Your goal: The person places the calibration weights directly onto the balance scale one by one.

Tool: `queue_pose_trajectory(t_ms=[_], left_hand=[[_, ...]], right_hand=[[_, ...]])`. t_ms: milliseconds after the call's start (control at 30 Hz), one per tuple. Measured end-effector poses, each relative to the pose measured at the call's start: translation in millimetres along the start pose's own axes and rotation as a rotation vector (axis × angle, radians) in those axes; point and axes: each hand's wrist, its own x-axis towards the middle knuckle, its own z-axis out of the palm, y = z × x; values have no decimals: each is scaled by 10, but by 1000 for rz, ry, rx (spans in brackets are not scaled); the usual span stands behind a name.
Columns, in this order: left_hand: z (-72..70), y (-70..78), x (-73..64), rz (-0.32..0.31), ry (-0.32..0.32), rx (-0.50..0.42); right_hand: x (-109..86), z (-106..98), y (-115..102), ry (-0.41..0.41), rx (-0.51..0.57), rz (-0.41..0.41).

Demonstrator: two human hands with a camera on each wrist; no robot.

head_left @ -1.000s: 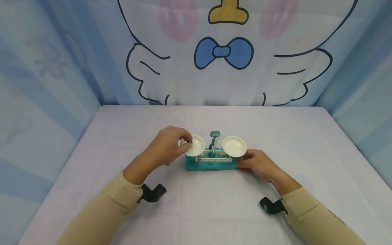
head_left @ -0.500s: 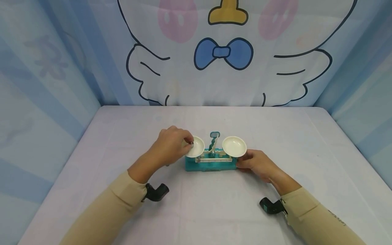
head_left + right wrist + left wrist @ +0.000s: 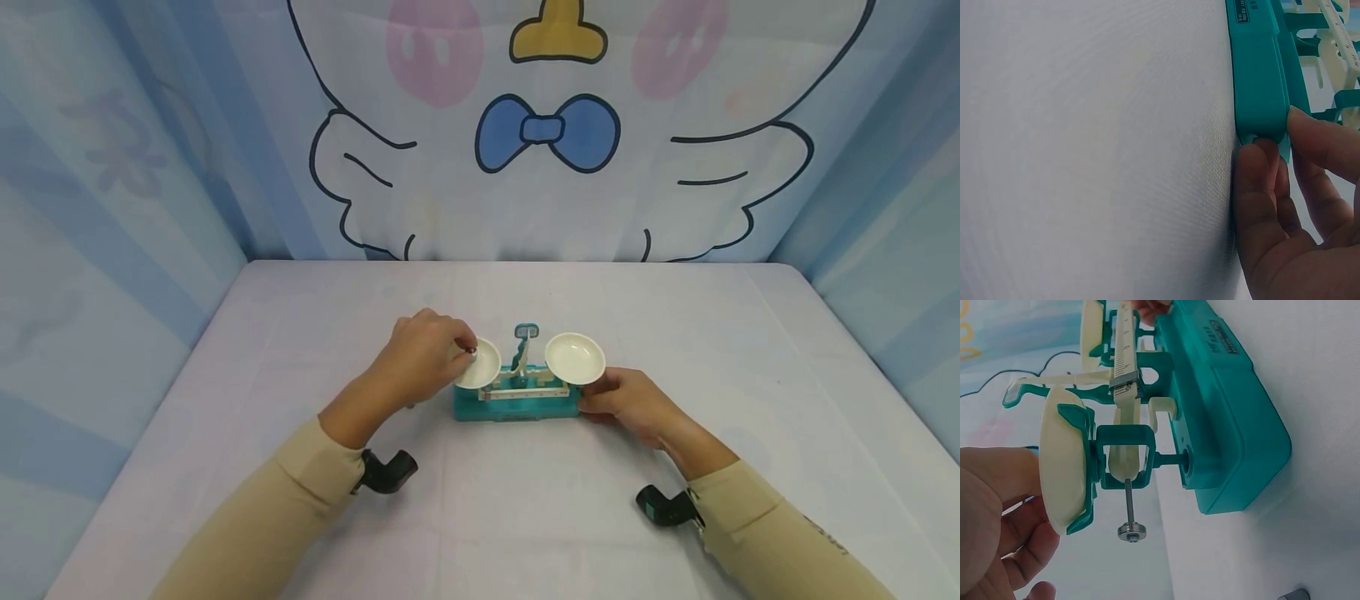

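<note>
A teal balance scale (image 3: 517, 407) with two cream pans stands on the table. My left hand (image 3: 427, 358) is at the left pan (image 3: 483, 364), thumb and forefinger pinching a small dark, shiny piece (image 3: 471, 351) over it. What kind of piece it is I cannot tell; in the left wrist view the left pan (image 3: 1063, 462) hides the fingertips. My right hand (image 3: 626, 400) grips the right end of the base (image 3: 1260, 94), thumb on its upper edge and fingers at the end. Nothing lies in the right pan (image 3: 574, 359).
A small grey metal piece (image 3: 1294, 594) lies on the table near my left wrist. The scale's ruled beam (image 3: 1124, 356) and threaded adjusting nut (image 3: 1131, 532) stick out beside the left pan. A printed cloth (image 3: 547, 200) hangs behind the table (image 3: 525, 517).
My left hand has shifted slightly right, still pinching the small piece. The left pan has sunk a little and the right pan has risen slightly. My right hand has stayed on the base.
</note>
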Motion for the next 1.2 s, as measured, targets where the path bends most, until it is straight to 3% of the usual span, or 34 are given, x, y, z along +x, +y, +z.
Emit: queue_pose_trajectory(t_ms=[167,333,467,667,900,1200], left_hand=[[-19,-4,-15,-33,13,-25],[-67,-69,-78,-22,39,-48],[-95,-192,-155,-36,37,-93],[-115,-424,-295,-131,-17,-132],[25,-701,-440,-259,-108,-129],[194,-883,-520,-291,-158,-112]], right_hand=[[4,-6,6,-3,11,5],[-1,-7,-3,-2,8,4],[-11,-5,-11,-3,9,5],[-12,-7,-14,-2,4,3],[3,-3,5,5,-2,-1],[-39,33,-13,22,-13,9]])
